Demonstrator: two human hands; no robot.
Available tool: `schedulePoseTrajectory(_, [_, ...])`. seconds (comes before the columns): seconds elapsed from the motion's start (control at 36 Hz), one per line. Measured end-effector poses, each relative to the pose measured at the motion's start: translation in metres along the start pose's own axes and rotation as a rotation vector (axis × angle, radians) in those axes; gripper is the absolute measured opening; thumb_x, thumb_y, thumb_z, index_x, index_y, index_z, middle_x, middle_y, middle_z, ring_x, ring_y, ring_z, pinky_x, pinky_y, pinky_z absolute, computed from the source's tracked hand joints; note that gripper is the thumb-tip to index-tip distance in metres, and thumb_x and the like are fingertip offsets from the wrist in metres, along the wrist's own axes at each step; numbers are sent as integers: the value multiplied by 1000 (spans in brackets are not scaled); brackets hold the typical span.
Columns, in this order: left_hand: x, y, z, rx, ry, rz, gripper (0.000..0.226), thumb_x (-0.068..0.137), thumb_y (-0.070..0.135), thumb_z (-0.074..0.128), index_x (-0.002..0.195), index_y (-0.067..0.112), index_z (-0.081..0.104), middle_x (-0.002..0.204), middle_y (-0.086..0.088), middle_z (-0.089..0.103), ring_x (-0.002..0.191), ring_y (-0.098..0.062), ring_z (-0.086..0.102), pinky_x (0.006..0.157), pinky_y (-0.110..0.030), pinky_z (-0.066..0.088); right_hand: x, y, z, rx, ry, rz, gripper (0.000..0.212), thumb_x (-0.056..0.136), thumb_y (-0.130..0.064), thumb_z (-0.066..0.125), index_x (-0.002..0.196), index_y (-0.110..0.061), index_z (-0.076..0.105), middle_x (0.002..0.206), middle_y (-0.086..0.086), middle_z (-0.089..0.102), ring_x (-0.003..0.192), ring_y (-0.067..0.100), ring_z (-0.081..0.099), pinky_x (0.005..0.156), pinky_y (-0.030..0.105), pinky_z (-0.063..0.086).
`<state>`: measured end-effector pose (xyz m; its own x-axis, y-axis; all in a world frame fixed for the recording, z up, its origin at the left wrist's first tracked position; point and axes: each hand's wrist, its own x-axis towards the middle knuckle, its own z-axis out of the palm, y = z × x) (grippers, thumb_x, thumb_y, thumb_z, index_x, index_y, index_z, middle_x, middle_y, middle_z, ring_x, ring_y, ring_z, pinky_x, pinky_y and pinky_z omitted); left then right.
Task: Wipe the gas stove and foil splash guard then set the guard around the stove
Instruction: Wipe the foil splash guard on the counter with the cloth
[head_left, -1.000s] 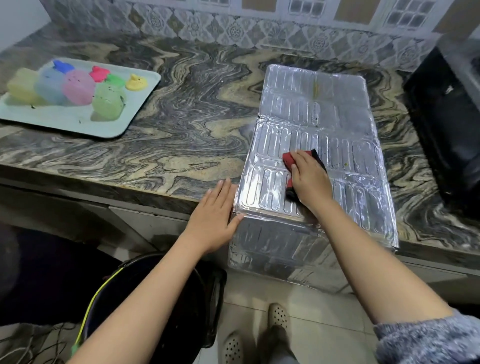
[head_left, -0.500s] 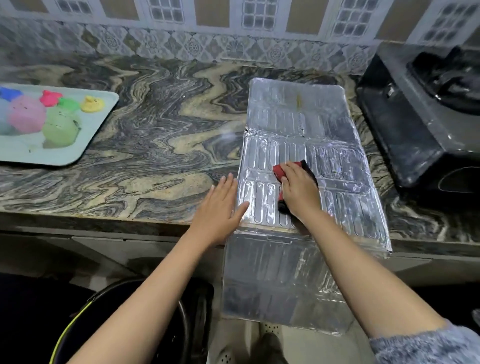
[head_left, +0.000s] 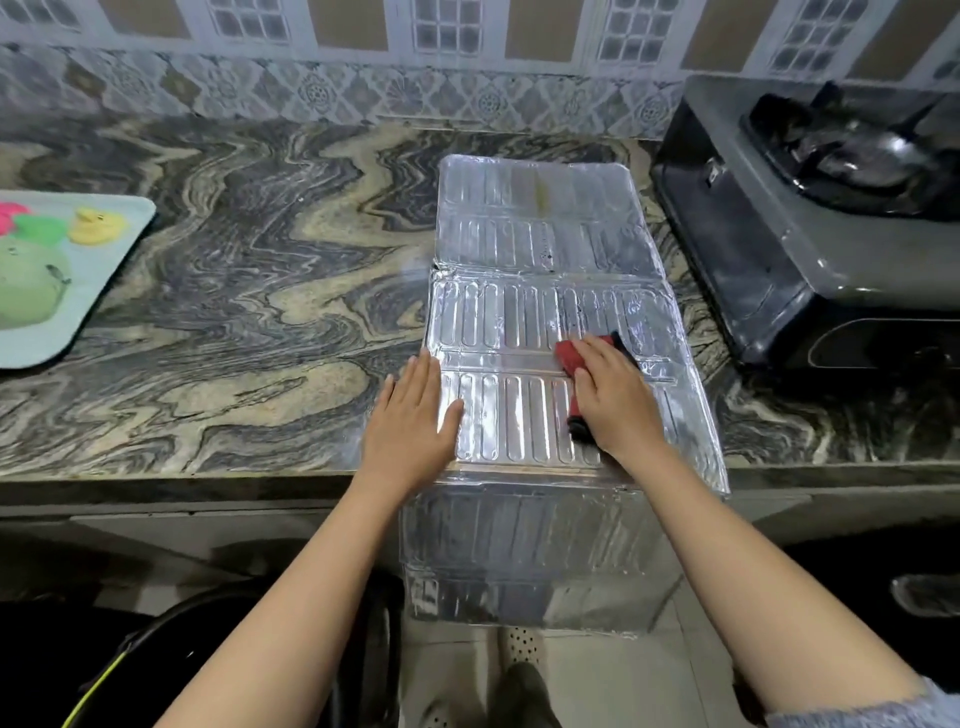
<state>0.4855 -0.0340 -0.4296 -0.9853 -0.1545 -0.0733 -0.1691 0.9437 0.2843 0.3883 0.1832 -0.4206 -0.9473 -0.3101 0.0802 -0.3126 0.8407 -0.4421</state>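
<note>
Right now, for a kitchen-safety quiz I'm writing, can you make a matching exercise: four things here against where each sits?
1 foil splash guard
2 gas stove
3 left hand
4 red scrub pad

a under the right hand
b right end of the counter
c flat on the guard's left edge
d on the counter, one panel hanging over its front edge

Pairs: 1-d, 2-b, 3-c, 4-a.

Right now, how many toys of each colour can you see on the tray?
Pink toy: 1, cut off by the picture edge
Green toys: 2, a small one and a big one
Yellow duck: 1
Total: 4
</note>
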Motion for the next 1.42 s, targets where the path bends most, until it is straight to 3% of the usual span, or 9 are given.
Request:
schedulePoseTrajectory(0.31, [-1,-1,2,-26,26,8,63,97,47,13,149,16,-6,156,3,-14,142,-6,-15,114,-28,-13,24,52,-28,-87,146,222,44,95,-17,36,138,-9,40,145,10,40,133,28,36,112,41,27])
schedulePoseTrajectory(0.44, [0,-3,2,-15,32,18,63,97,48,12,148,17,-6,156,2,-14,138,-3,-18,115,-28,-12,56,44,-24,-70,151,228,40,94,-12,39,133,-4,43,141,16,43,131,32,37,112,41,26])
schedulePoseTrajectory(0.58, [1,-2,3,10,31,17,67,92,50,6,148,16,-6,156,2,-13,138,-3,-17,114,-27,-12,73,20,-6,-75,139,212,41,96,-17,36,136,-7,40,146,11,38,135,29,31,113,40,22])
schedulePoseTrajectory(0.89, [1,2,-3,11,18,-9,63,96,48,9,147,15,-11,146,7,-23,134,-2,-21,114,-28,-13,79,-69,45,-15,-24,-139,42,98,-21,32,140,-16,37,149,2,35,140,22,25,116,37,17])
schedulePoseTrajectory(0.97, [-1,4,-3,-9,15,-33,62,98,46,12,147,15,-10,151,5,-20,142,-8,-16,112,-27,-13,85,-89,55,10,-71,-300,40,97,-20,36,137,-16,42,146,2,40,138,21,29,115,34,18])
schedulePoseTrajectory(1.08, [-7,-3,1,8,38,-93,69,90,50,1,148,14,-7,156,0,-13,144,-10,-11,112,-27,-14,93,-114,66,44,-142,-452,40,96,-20,39,135,-16,45,144,2,42,137,21,32,113,33,20])
schedulePoseTrajectory(1.19, [-12,-7,0,-12,46,-135,80,80,54,-9,148,13,-7,156,1,-14,144,-9,-12,114,-29,-13,103,-134,74,53,-124,-457,42,95,-17,39,136,-14,44,144,4,42,136,22,32,110,33,21])
schedulePoseTrajectory(1.42, [-11,-6,4,-15,62,-168,75,80,52,-10,146,16,-15,149,5,-25,143,-8,-15,114,-29,-14,139,-134,71,40,-95,-388,41,95,-16,37,136,-14,44,145,2,41,134,21,35,108,31,25])
